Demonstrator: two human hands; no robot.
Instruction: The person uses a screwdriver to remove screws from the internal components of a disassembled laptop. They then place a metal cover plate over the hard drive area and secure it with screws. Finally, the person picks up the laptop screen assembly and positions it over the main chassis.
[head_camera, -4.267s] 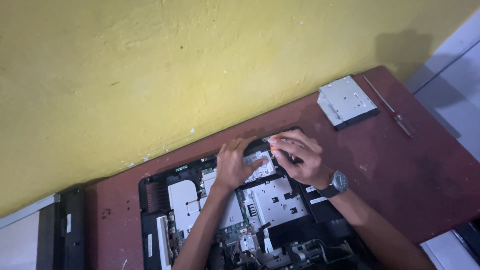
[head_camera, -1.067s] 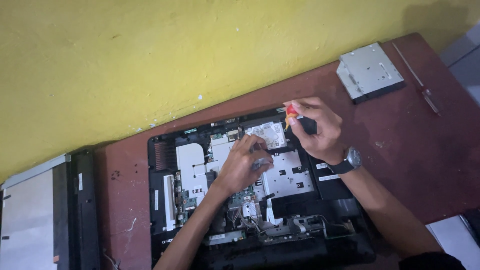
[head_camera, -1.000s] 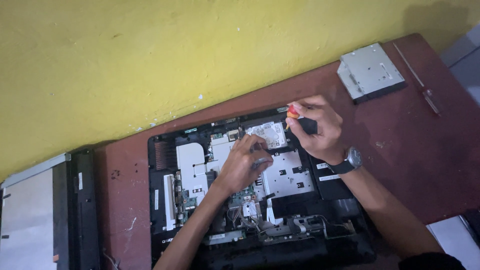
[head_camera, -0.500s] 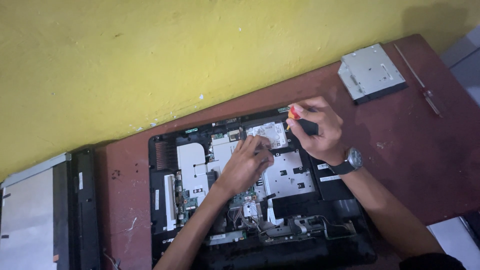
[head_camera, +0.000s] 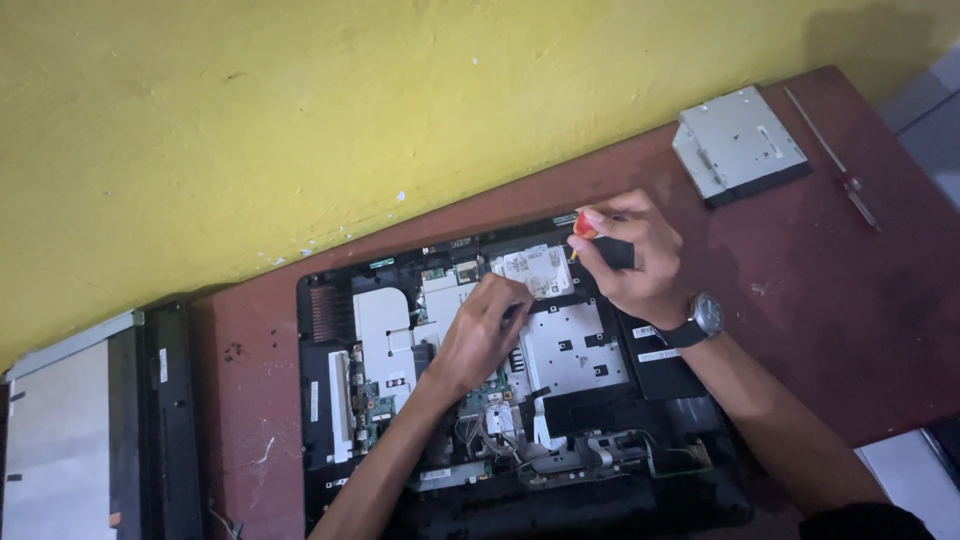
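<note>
An opened laptop base lies on a dark red table, its silver shields and circuit board bared. My left hand rests on the middle of the board, fingers curled down onto a component by a silver plate. My right hand, with a wristwatch, grips a screwdriver with a red and black handle over the base's far right corner. The screwdriver's tip is hidden by the hand.
A silver optical drive lies at the table's far right, next to a thin rod-like tool. A detached screen panel lies at the left. A yellow wall runs behind the table. White paper shows at bottom right.
My left hand has slid slightly toward the silver plate near the far edge. My right hand keeps the screwdriver at the same corner.
</note>
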